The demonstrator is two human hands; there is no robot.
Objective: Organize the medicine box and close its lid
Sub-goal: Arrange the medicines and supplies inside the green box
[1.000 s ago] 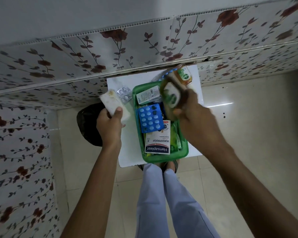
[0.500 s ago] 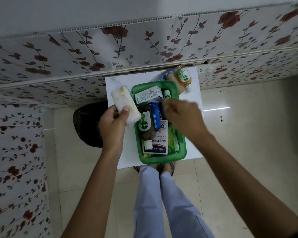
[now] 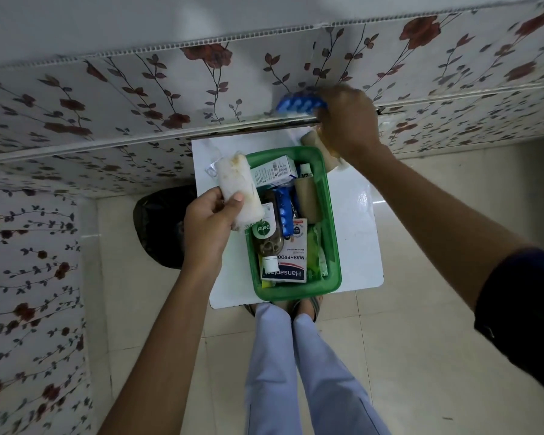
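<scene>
The green medicine box (image 3: 334,246) sits open on a small white table (image 3: 355,215). Inside lie a Dettol bottle (image 3: 266,233), a Hansaplast carton (image 3: 285,271), a blue pill strip (image 3: 284,211), a white-green carton (image 3: 274,171), a brown roll (image 3: 307,199) and green sachets (image 3: 316,252). My left hand (image 3: 208,227) grips a stained white bandage roll (image 3: 239,189) over the box's left rim. My right hand (image 3: 349,120) is raised past the table's far edge, holding a blurred blue blister strip (image 3: 300,105). No lid is visible.
A tan bottle (image 3: 311,139) lies at the table's far edge, partly under my right hand. A silver blister pack (image 3: 211,169) peeks out behind the bandage roll. A black bag (image 3: 161,227) sits on the floor left of the table. A floral wall panel runs behind the table.
My right hand left the box, where the Dettol bottle now lies, and rose to the table's far edge, now gripping a blue strip. My left hand keeps the bandage roll.
</scene>
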